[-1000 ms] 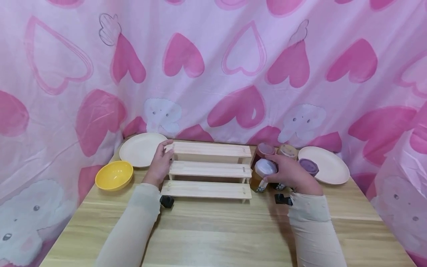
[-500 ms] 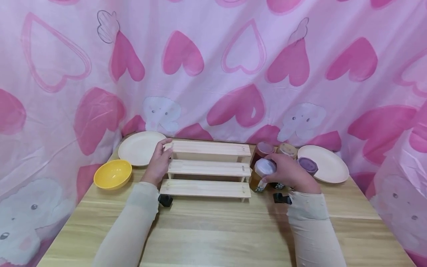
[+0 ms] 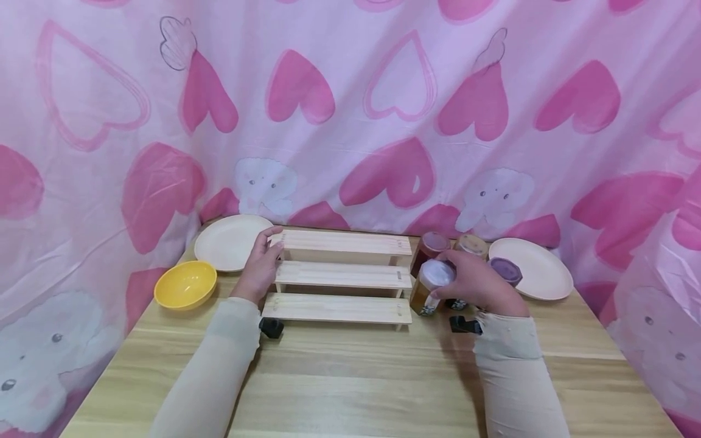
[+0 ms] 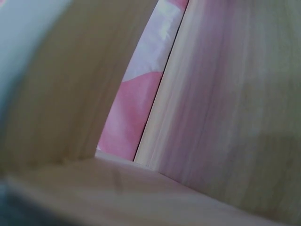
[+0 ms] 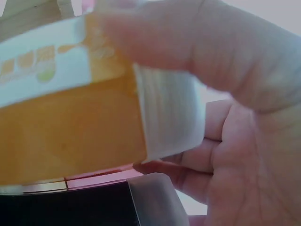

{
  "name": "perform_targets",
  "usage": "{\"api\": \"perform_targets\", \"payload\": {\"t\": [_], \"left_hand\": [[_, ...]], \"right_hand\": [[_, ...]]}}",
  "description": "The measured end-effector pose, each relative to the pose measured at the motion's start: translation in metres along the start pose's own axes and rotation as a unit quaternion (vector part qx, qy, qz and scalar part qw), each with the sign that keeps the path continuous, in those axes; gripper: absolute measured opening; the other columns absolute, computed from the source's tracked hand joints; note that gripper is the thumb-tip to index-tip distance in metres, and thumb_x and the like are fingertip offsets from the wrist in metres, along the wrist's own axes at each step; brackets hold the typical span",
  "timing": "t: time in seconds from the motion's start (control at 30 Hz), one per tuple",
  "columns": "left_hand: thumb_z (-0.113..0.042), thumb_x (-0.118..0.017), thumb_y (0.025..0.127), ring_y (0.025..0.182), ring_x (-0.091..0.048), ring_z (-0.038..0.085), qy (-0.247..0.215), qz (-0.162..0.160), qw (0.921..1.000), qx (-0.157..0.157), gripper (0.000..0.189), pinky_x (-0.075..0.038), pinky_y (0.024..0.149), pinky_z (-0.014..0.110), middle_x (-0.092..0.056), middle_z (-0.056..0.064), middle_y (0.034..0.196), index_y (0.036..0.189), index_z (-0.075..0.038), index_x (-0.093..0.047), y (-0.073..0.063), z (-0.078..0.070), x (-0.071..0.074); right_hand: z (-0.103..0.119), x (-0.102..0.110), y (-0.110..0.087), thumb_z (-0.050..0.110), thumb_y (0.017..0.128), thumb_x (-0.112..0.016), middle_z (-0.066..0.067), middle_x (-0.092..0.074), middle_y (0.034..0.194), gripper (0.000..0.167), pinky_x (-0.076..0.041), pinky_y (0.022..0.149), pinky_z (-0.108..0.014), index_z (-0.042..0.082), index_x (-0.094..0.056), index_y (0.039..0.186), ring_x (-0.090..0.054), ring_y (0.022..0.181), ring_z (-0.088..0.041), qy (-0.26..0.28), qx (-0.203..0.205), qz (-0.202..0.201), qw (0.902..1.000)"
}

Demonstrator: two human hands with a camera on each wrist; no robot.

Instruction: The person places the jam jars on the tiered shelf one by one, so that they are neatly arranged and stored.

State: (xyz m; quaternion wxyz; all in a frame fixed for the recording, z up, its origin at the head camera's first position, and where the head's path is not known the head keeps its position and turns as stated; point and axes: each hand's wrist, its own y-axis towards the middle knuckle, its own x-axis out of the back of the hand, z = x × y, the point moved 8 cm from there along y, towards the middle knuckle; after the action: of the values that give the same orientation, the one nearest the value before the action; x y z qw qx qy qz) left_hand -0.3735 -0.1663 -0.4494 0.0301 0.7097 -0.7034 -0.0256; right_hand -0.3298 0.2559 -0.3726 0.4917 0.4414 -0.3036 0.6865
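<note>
In the head view my right hand [image 3: 475,281] grips a jar [image 3: 432,286] with a white lid and amber contents. In the right wrist view the thumb lies along the amber jar [image 5: 70,132] near its white lid, with the other fingers behind. A black-sided jar [image 5: 70,205] with a pale lid stands close beside it. My left hand [image 3: 260,267] holds the left end of a three-tier wooden display rack [image 3: 339,277], with fingers and thumb at the top tier. Only blurred boards of the rack [image 4: 70,94] fill the left wrist view; the hand is hidden there.
Behind the held jar stand a jar with a reddish lid [image 3: 436,242] and one with a tan lid [image 3: 472,245]. A purple-lidded jar [image 3: 505,272] is by the right plate [image 3: 539,271]. At left are a cream plate [image 3: 232,243] and yellow bowl [image 3: 186,286].
The head view has shifted very slightly. Both hands, the jars and the rack keep their places.
</note>
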Motion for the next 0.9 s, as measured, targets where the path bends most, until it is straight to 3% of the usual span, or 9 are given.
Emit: {"api": "perform_targets", "payload": {"t": [0.1,0.27,0.4,0.6,0.73,0.9], "left_hand": [[-0.024,-0.042,0.114,0.104,-0.044,0.017,0.0,-0.004,1.0,0.0,0.044,-0.038,0.097,0.034,-0.041,-0.007,0.12,0.158,-0.015,-0.036,-0.001,-0.001,0.0],[-0.022,-0.043,0.114,0.091,-0.044,0.015,-0.009,-0.009,0.9999,0.0,0.044,-0.04,0.09,0.03,-0.043,-0.001,0.108,0.157,-0.013,-0.036,-0.001,-0.001,0.0],[-0.022,-0.042,0.114,0.097,-0.045,0.015,-0.003,-0.008,0.9999,-0.007,0.044,-0.041,0.09,0.028,-0.044,-0.003,0.119,0.157,-0.012,-0.036,0.0,-0.001,0.0],[-0.023,-0.043,0.114,0.098,-0.045,0.016,0.001,-0.005,0.9999,-0.013,0.044,-0.041,0.088,0.027,-0.043,0.0,0.116,0.156,-0.014,-0.037,0.002,0.002,0.001],[-0.022,-0.042,0.114,0.117,-0.042,0.019,0.0,-0.001,0.9999,-0.014,0.045,-0.039,0.097,0.03,-0.039,0.002,0.143,0.158,-0.014,-0.035,0.002,0.004,0.0],[-0.021,-0.042,0.114,0.122,-0.04,0.021,-0.002,0.004,0.9998,-0.019,0.046,-0.038,0.099,0.031,-0.031,0.007,0.158,0.158,-0.012,-0.034,0.003,0.003,-0.001]], "right_hand": [[0.001,0.003,-0.002,0.033,0.073,-0.097,-0.006,-0.071,0.106,0.064,-0.054,0.078,-0.039,0.007,-0.068,0.123,-0.064,0.091,-0.022,0.008,0.0,-0.009,0.9999],[0.006,0.013,-0.008,0.031,0.072,-0.097,-0.008,-0.066,0.11,0.069,-0.052,0.076,-0.037,0.004,-0.065,0.127,-0.059,0.096,-0.025,0.018,0.007,-0.036,0.9992],[0.013,0.026,-0.014,0.024,0.072,-0.097,-0.011,-0.06,0.114,0.065,-0.05,0.08,-0.039,0.002,-0.065,0.124,-0.054,0.101,-0.028,0.038,0.023,-0.072,0.9964],[0.018,0.035,-0.019,0.018,0.075,-0.096,-0.013,-0.063,0.117,0.062,-0.052,0.084,-0.038,0.001,-0.064,0.126,-0.061,0.099,-0.028,0.07,0.031,-0.096,0.9924],[0.016,0.039,-0.022,0.016,0.078,-0.093,-0.016,-0.068,0.119,0.065,-0.054,0.084,-0.032,0.001,-0.061,0.133,-0.065,0.101,-0.03,0.103,0.016,-0.106,0.9889],[0.017,0.044,-0.024,0.017,0.084,-0.089,-0.018,-0.067,0.123,0.066,-0.053,0.082,-0.019,0.002,-0.058,0.141,-0.063,0.105,-0.03,0.157,-0.003,-0.133,0.9786]]}}
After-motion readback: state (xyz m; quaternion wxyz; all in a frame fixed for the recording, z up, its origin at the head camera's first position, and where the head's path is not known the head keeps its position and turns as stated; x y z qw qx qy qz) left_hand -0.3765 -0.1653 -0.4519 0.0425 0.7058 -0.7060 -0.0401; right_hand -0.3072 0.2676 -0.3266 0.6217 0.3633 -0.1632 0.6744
